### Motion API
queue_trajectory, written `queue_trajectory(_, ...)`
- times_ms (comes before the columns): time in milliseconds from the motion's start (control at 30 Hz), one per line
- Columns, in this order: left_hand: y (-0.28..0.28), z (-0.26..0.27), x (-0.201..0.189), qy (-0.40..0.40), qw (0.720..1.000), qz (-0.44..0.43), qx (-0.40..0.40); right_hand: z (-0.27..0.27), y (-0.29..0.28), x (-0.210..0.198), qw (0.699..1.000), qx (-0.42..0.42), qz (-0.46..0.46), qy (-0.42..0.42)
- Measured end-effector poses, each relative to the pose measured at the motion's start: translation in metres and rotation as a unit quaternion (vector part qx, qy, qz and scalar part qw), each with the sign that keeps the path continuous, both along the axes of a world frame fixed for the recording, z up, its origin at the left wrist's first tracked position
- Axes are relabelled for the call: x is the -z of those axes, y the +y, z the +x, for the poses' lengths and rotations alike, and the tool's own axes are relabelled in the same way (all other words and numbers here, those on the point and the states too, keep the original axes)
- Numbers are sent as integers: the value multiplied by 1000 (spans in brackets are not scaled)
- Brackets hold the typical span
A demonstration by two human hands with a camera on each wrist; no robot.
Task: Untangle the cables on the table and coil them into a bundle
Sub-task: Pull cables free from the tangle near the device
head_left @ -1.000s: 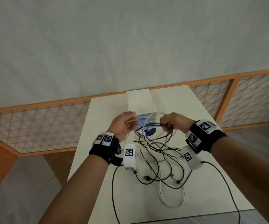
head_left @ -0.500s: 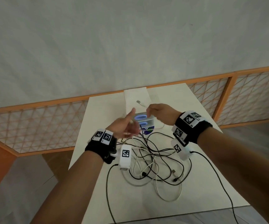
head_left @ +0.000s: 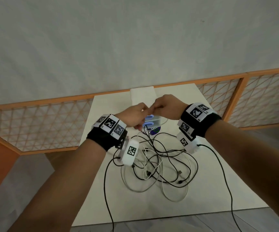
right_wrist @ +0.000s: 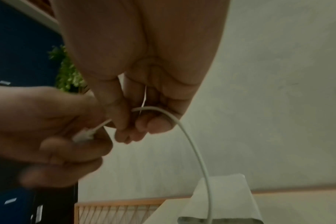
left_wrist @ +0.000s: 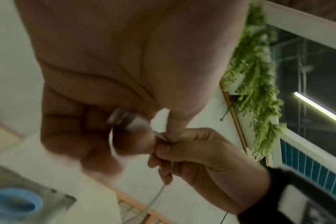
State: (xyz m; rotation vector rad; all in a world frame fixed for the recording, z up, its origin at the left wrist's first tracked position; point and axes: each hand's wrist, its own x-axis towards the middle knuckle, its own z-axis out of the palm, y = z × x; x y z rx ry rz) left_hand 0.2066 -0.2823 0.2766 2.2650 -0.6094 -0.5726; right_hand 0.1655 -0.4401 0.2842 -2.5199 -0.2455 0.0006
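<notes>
A tangle of black and white cables lies in the middle of the white table. Above its far side my two hands meet. My left hand grips the white plug of a white cable between thumb and curled fingers. Right beside that plug, my right hand pinches the same white cable. From there the cable arcs down toward the table. In the right wrist view the left hand holds the plug just left of my right fingertips.
A small box with glowing blue rings sits under the hands, and a white paper bag stands behind it. An orange lattice fence runs behind the table. Black wrist-camera cords hang over the front edge.
Both hands rose and came together. The right hand brought the white cable's end leftward, and the left hand now grips its plug. The tangle has settled flatter on the table.
</notes>
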Motion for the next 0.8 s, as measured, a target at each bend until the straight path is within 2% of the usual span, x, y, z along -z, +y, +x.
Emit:
queue_trajectory(67,5,2,-3,-72,997,17,2,-1,-4,3,995,20,93,29)
queue_trajectory(133,15,10,-8,-129,992,4,-8,0,-12,23,990,66,116,36)
queue_trajectory(200,28,19,-17,-76,982,-152,-81,2,-25,59,982,123,137,47)
queue_trajectory(267,43,26,-33,-20,921,-349,-171,0,-34,100,972,160,130,113)
queue_trajectory(300,49,27,-39,-16,893,-408,-188,-4,-36,116,963,174,112,172)
queue_trajectory(333,54,27,-42,-18,878,-439,-189,-7,-36,129,947,190,120,230)
queue_trajectory(367,56,26,-42,-26,877,-441,-188,-8,-33,136,922,210,168,279)
queue_trajectory(400,57,26,-35,-39,889,-412,-198,-8,-30,136,895,235,242,291)
queue_trajectory(433,57,25,-24,-50,907,-367,-200,-4,-28,128,873,262,310,270)
queue_trajectory(500,56,20,8,-80,957,-225,-165,9,-29,100,847,289,411,176)
queue_trajectory(567,52,11,37,-82,983,-127,-100,19,-27,49,824,251,501,81)
queue_trajectory(633,46,3,53,-29,985,-139,-103,17,-20,-6,803,174,570,8)
queue_trajectory(700,40,1,60,30,972,-191,-134,8,-11,-49,782,98,614,-47)
queue_trajectory(800,30,-2,54,27,975,-189,-114,-7,-3,-83,737,-19,671,-80)
